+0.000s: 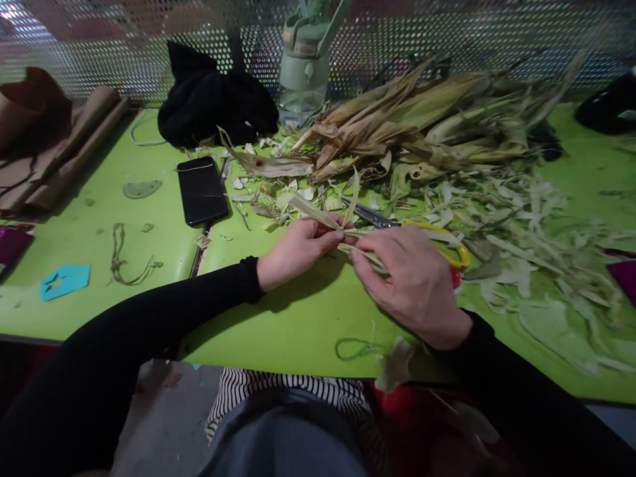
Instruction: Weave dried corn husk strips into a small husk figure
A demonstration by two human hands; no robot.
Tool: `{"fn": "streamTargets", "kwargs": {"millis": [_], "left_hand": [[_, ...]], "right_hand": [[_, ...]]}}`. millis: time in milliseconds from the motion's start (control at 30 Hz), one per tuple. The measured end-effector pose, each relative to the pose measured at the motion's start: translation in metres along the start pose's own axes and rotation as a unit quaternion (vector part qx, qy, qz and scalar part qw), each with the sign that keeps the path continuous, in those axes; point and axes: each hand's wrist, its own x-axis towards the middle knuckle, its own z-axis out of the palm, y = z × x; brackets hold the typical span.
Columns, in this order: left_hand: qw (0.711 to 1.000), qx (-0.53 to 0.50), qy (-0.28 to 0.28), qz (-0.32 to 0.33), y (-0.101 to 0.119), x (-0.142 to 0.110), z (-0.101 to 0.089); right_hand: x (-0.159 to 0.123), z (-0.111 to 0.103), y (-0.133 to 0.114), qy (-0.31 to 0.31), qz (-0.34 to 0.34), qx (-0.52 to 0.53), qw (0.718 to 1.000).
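Observation:
Thin pale corn husk strips [354,200] cross each other between my two hands above the green table. My left hand [298,248] pinches them at the crossing, thumb on top. Fingers curled, my right hand [410,275] grips strips that run out to the right; its fingertips partly hide them. Scissors [370,215] with yellow and red handles lie just behind my right hand, which covers part of them. A loop of green string [355,348] and a pale husk scrap [396,363] lie near the table's front edge.
Dried corn husks [397,126] are heaped at the back, with husk shreds [527,225] strewn to the right. A phone [201,191], a black cloth bundle [213,99], a water bottle [304,66], brown paper [64,146] and a blue tag [65,281] surround the work area.

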Motion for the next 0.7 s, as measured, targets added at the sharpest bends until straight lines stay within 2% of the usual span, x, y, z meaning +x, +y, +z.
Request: {"fn": "streamTargets", "kwargs": {"millis": [67,167,267,567,700], "left_hand": [[0.999,0.020,-0.029,-0.008,0.0038,-0.0005,-0.0021],[0.994,-0.010,-0.099,-0.033,0.0085,-0.0018,-0.0049],[0.990,-0.034,-0.127,-0.052,0.0092,-0.0016,-0.0076],[0.989,-0.061,-0.113,-0.066,0.0082,-0.0016,-0.0053],[0.992,-0.088,-0.063,-0.064,0.0103,-0.0018,-0.0026]], "right_hand": [[0.0005,-0.0044,0.0015,0.018,0.022,-0.018,0.999],[0.0016,-0.0089,0.0019,-0.014,0.117,0.063,0.991],[0.0028,-0.0093,0.0010,-0.036,0.178,0.131,0.975],[0.0045,-0.0072,0.0028,-0.043,0.209,0.169,0.962],[0.0045,-0.0078,0.0020,-0.039,0.215,0.193,0.957]]}}
